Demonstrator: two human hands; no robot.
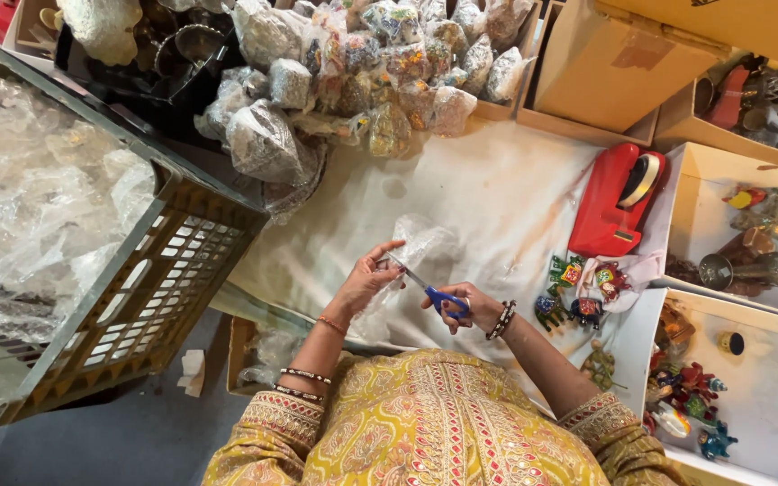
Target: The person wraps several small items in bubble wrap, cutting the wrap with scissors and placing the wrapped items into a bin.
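Observation:
My left hand [366, 281] pinches a clear piece of bubble wrap [420, 243] over the white cloth [488, 189]. My right hand [463, 306] grips blue-handled scissors [427, 288], whose blades point up-left into the wrap's lower edge, right by my left fingers. Both wrists wear bead bracelets, and patterned yellow sleeves fill the bottom of the view.
A green plastic crate [182, 261] full of bubble wrap sits at left. A heap of wrapped items [362, 72] lies at the back. A red tape dispenser [614, 198] stands at right, beside small painted figurines [578, 288] and cardboard boxes [740, 225] holding ornaments.

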